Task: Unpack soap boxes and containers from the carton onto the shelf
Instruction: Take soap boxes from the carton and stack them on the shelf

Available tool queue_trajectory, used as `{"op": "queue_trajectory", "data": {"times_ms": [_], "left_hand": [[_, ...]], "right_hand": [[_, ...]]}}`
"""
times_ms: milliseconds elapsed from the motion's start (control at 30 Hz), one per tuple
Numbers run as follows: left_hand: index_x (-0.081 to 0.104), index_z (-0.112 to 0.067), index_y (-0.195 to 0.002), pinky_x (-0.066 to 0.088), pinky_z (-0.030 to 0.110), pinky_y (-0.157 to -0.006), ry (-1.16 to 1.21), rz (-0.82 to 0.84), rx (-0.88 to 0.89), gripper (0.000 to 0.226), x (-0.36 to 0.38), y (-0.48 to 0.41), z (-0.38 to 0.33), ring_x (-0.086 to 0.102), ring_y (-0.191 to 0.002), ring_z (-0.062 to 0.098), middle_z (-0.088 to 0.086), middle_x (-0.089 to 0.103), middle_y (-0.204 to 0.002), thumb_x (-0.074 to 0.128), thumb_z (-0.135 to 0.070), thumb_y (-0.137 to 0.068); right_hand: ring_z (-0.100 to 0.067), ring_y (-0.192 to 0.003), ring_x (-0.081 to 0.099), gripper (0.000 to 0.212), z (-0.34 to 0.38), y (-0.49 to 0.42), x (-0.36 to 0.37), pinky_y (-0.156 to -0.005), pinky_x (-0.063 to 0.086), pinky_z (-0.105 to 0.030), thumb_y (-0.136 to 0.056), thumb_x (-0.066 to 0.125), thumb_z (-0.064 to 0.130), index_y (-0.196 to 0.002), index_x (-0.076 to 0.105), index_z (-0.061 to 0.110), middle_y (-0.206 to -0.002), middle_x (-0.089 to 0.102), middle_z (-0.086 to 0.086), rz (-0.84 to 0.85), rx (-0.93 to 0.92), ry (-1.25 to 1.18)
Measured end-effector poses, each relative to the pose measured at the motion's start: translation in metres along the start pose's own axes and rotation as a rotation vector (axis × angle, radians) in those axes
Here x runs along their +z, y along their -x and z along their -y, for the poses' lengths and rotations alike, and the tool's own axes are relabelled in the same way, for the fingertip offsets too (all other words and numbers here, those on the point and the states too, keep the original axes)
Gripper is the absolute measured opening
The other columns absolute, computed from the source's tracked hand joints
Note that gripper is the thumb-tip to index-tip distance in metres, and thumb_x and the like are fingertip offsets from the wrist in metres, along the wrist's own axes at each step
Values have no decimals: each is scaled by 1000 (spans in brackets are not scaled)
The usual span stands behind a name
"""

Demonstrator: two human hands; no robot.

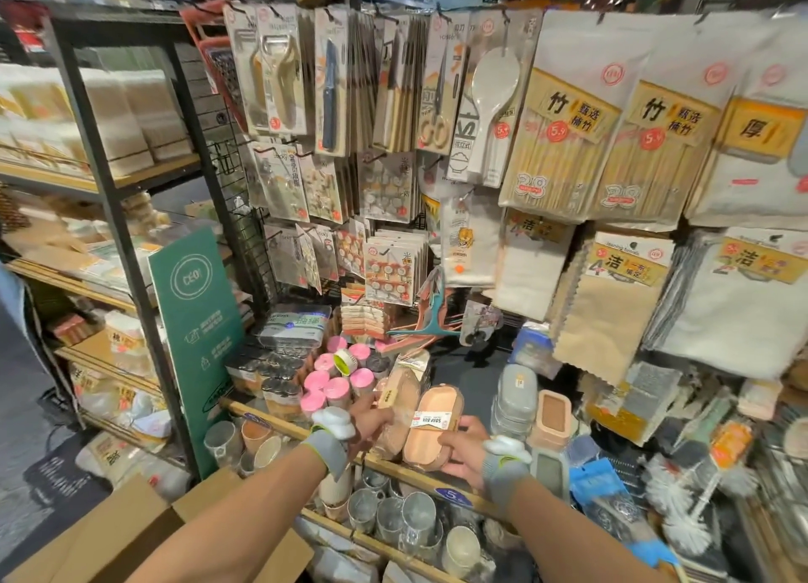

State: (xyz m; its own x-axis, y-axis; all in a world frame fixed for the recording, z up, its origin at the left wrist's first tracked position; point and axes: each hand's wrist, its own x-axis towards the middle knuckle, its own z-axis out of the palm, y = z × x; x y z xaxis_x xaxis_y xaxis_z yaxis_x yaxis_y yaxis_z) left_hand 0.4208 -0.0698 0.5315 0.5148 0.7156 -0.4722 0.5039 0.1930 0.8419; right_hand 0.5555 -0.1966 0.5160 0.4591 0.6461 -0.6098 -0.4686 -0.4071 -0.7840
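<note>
A peach soap box (430, 442) with a white "SOAP BOX" band stands tilted at the wooden front rail of the shelf (266, 417). My right hand (463, 453) grips its lower right end. Just left of it leans a second, wrapped soap box (395, 401), and my left hand (369, 420) holds that one by its left edge. Both wrists wear grey bands. The open brown carton (144, 534) sits at the bottom left; its inside is hidden from view.
Pink-lidded jars (330, 383) crowd the shelf left of the boxes. Grey stacked containers (516, 396) and a peach container (552, 418) stand to the right. Mugs (393, 512) fill the lower shelf. A green sign (196, 320) leans left. Hanging packs cover the wall above.
</note>
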Motion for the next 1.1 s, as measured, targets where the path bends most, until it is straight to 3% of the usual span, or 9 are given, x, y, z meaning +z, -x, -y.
{"op": "queue_trajectory", "data": {"times_ms": [200, 333, 433, 533, 700, 867, 967, 1033, 1100], "left_hand": [[58, -12, -107, 45, 26, -58, 160, 83, 41, 47, -6, -10, -7, 58, -69, 20, 7, 63, -80, 61, -12, -60], [53, -14, -121, 50, 29, -82, 170, 135, 82, 78, -14, -25, -1, 61, -102, 26, 13, 64, -111, 77, -24, -48], [58, -26, -116, 47, 45, -97, 167, 167, 70, 85, -17, -46, 14, 61, -106, 33, 20, 65, -111, 92, -42, -40], [63, -21, -103, 48, 40, -83, 170, 153, 109, 68, -18, -50, 15, 61, -91, 30, 20, 64, -98, 89, -33, -41], [58, -16, -93, 48, 21, -59, 151, 110, 192, 44, -28, -46, 0, 59, -69, 15, -2, 67, -77, 70, -8, -52], [47, -7, -114, 45, 16, -44, 87, -16, 123, 45, -40, -44, -7, 54, -57, 11, 1, 57, -72, 67, 9, -78], [55, -7, -91, 45, 17, -44, 151, 24, 18, 15, -46, -44, -10, 57, -53, 13, 2, 61, -62, 61, 5, -85], [54, -5, -70, 34, 15, -36, 177, 56, -27, 20, -52, -42, -6, 49, -36, 14, 2, 55, -45, 59, 0, -89], [54, -4, -66, 27, 16, -38, 174, 110, -39, 24, -58, -41, 0, 40, -33, 15, 7, 49, -46, 59, -7, -90]], "right_hand": [[-35, -102, 62, 46, 14, 0, 16, -62, 57, -43, -86, 49, -12, -120, 40, 17, -116, 61, -13, 24, -3, -91], [-30, -91, 65, 50, 21, -4, 21, -69, 55, -44, -87, 48, -13, -121, 40, 23, -100, 65, -6, 77, 8, -100], [-25, -81, 66, 45, 25, -8, 27, -69, 56, -43, -87, 49, -12, -119, 44, 20, -95, 67, -5, 108, 21, -94], [-24, -75, 66, 45, 30, -12, 33, -68, 56, -42, -86, 45, -13, -118, 47, 18, -93, 68, -8, 139, 23, -89], [-28, -82, 65, 42, 35, -20, 40, -70, 55, -43, -86, 44, -13, -114, 51, 17, -97, 66, -11, 158, 42, -135], [-29, -82, 64, 45, 39, -30, 45, -85, 51, -50, -85, 42, -13, -115, 52, 18, -95, 68, -12, 200, 38, -158], [-30, -84, 65, 47, 42, -33, 49, -90, 50, -52, -85, 42, -14, -118, 52, 19, -97, 68, -13, 213, 30, -154], [-29, -84, 65, 47, 43, -33, 53, -88, 50, -50, -85, 42, -13, -117, 51, 20, -98, 68, -13, 216, 30, -152], [-29, -84, 65, 48, 42, -33, 55, -84, 52, -48, -86, 42, -13, -120, 50, 20, -98, 68, -13, 217, 36, -154]]}}
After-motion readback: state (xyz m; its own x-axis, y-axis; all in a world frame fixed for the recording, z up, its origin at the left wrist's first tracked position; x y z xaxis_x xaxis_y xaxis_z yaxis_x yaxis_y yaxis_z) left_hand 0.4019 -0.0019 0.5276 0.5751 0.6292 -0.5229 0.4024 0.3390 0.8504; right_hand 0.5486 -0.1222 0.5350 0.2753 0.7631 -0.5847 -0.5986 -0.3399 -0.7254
